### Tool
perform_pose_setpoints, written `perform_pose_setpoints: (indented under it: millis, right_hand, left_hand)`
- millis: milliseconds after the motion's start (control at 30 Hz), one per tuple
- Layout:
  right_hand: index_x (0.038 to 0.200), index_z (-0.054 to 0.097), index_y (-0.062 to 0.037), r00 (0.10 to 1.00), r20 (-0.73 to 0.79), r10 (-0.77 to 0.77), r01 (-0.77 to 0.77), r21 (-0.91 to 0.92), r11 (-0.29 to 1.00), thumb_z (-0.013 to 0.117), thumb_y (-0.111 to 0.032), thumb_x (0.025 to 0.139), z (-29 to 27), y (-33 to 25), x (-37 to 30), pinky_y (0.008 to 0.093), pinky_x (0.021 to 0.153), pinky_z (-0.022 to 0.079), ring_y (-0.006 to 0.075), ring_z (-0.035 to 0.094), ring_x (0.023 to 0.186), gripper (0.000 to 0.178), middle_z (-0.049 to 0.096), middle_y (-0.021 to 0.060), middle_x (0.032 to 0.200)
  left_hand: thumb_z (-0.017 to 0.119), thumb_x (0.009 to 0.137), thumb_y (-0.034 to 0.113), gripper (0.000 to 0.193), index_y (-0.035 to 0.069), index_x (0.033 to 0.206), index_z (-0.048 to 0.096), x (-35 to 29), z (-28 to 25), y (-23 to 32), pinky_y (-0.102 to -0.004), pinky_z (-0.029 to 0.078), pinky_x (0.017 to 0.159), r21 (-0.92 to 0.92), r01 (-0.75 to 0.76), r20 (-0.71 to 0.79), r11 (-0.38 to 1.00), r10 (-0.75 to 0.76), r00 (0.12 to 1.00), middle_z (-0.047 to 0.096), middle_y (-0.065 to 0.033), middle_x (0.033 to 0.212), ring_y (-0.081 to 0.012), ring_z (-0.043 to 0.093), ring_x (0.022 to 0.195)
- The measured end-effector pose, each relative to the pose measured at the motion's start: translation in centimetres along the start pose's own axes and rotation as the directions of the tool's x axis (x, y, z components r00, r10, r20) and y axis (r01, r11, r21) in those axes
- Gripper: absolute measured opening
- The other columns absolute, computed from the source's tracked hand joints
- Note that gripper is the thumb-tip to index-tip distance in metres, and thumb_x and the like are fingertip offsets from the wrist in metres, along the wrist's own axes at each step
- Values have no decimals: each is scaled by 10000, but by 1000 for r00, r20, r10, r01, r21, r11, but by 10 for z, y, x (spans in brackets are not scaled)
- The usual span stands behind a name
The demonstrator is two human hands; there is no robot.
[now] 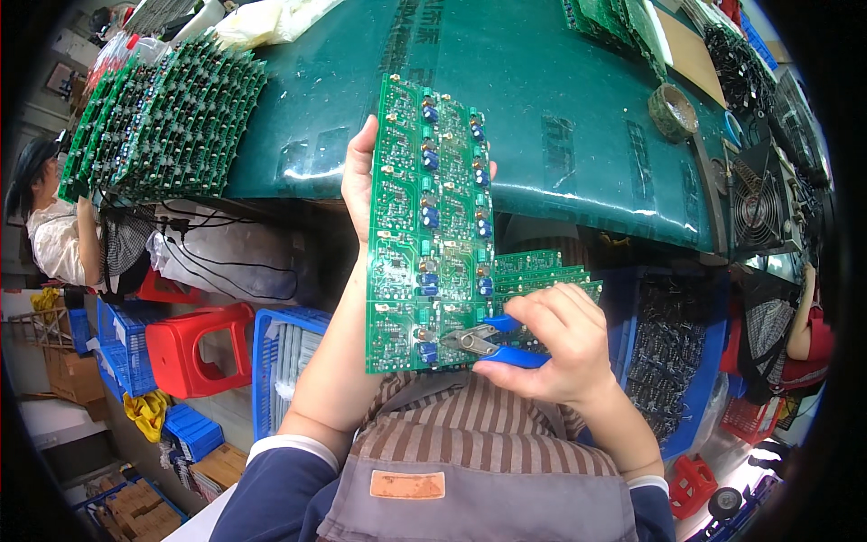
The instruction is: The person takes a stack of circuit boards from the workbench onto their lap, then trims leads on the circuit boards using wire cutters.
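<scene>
We note a long green circuit board panel (432,226) held upright in front of us, above the lap and in front of the edge of the green-covered workbench (560,108). The panel carries rows of blue capacitors and small components, facing us. Our left hand (358,181) grips its left edge, fingers wrapped behind, thumb on the near face; fingertips show past the right edge. Our right hand (560,343) sits at the panel's lower right corner, closed around blue-handled cutters (488,341). The cutter tips touch the panel's bottom right section, near a blue capacitor; we cannot tell how far apart the blades are.

Just behind the right hand, more green boards (546,271) lie stacked, partly hidden by the panel. Beneath them sits a blue crate (673,361) filled with dark parts. On the bench's left end, a large stack of populated boards (163,117) stands on edge. A roll of tape (673,112) rests on the bench to the right, and a fan unit (759,212) stands beyond it. Below left we see a red stool (194,348) and a blue basket (284,361). Another person (54,230) sits at the far left.
</scene>
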State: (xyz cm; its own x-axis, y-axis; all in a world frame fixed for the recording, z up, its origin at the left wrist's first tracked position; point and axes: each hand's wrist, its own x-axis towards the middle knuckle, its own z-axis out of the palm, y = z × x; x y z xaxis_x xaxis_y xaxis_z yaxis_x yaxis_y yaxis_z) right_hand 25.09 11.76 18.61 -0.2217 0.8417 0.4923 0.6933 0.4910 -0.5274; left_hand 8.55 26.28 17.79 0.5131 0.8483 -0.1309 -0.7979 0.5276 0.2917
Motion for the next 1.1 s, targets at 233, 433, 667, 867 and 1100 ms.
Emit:
perform_pose_setpoints:
  millis: [233, 433, 667, 867, 1100]
  right_hand:
    - [866, 683, -59, 1000, 14, 23, -22, -7, 1000, 889, -454, 648, -1, -3, -4, 320, 560, 499, 208, 604, 607, 496, 601, 41, 705]
    - [883, 686, -59, 999, 3, 51, -51, -5, 999, 893, -442, 644, 0, -1, -11, 327, 578, 494, 213, 593, 627, 496, 607, 43, 732]
    - [923, 688, -53, 999, 11, 37, -38, 24, 999, 893, -417, 632, -1, 0, -2, 353, 645, 483, 244, 594, 711, 510, 615, 68, 814]
    - [923, 689, -50, 999, 28, 23, -23, 31, 999, 892, -418, 642, -1, 1, -6, 346, 624, 489, 237, 603, 668, 506, 614, 62, 775]
    - [928, 688, -43, 998, 7, 55, -55, 75, 996, 905, -410, 612, -2, -4, -2, 353, 646, 494, 247, 606, 682, 531, 628, 72, 790]
  left_hand:
    - [508, 952, 494, 523, 76, 1219, 672, 5, -22, 2, -633, 452, 1033, -91, 116, 156, 989, -101, 983, 655, -230, 1235, -427, 644, 1104]
    - [506, 949, 500, 532, 73, 1224, 665, 9, -26, 2, -630, 441, 1046, -104, 115, 166, 988, -97, 981, 660, -227, 1225, -418, 644, 1101]
    - [499, 951, 495, 523, 74, 1209, 673, 9, -23, 2, -615, 449, 1047, -75, 78, 115, 994, -69, 991, 666, -218, 1213, -403, 651, 1093]
    - [496, 951, 493, 515, 78, 1193, 680, 9, -22, 1, -619, 457, 1033, -101, 87, 137, 991, -73, 988, 672, -211, 1203, -402, 658, 1076]
    - [465, 959, 489, 503, 70, 1136, 679, 9, -18, -5, -571, 521, 928, -60, 35, 35, 998, -33, 999, 700, -179, 1096, -350, 689, 947]
